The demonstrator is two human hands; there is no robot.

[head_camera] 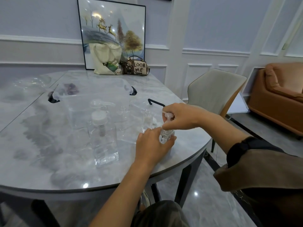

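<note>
While the left hand (153, 145) grips the small bottle (166, 136), right hand (179, 116) fingers pinch its pump (168, 115).

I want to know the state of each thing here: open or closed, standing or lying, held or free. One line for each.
small bottle: upright, held by the left hand.
pump head: over the small bottle, gripped by the right hand; fully screwed on or not, unclear.
tall bottle: standing, white cap on, free.
storage box: open, no lid on it.
handbag: closed, standing.
</note>
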